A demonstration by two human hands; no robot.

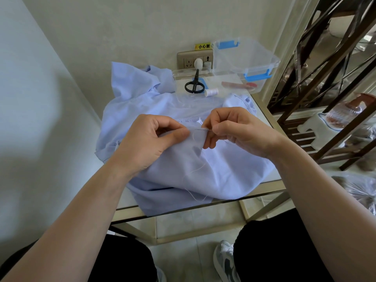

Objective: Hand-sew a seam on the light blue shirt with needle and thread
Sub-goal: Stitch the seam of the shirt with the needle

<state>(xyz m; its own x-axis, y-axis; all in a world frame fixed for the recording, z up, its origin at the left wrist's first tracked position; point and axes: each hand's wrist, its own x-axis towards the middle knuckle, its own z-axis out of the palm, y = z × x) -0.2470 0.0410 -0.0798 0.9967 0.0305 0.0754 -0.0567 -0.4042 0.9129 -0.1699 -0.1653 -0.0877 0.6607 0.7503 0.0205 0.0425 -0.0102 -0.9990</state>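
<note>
Crumpled light blue shirt [213,176] spread over metal-framed table [264,188].
Left hand [154,139] pinching raised fold; right hand [234,129] pinching thin metal needle [201,129], tip lost against cloth; fine white thread [196,170] barely traceable; black scissors [194,83] beyond.

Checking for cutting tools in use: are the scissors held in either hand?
No, the scissors lie beyond the shirt, which the left hand pinches while the right hand pinches the needle.

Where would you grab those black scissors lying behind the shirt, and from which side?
By the two finger loops. The scissors lie flat on the clear lid with the loops nearest the person and the closed blades pointing at the wall, so reach down from the near side.
</note>
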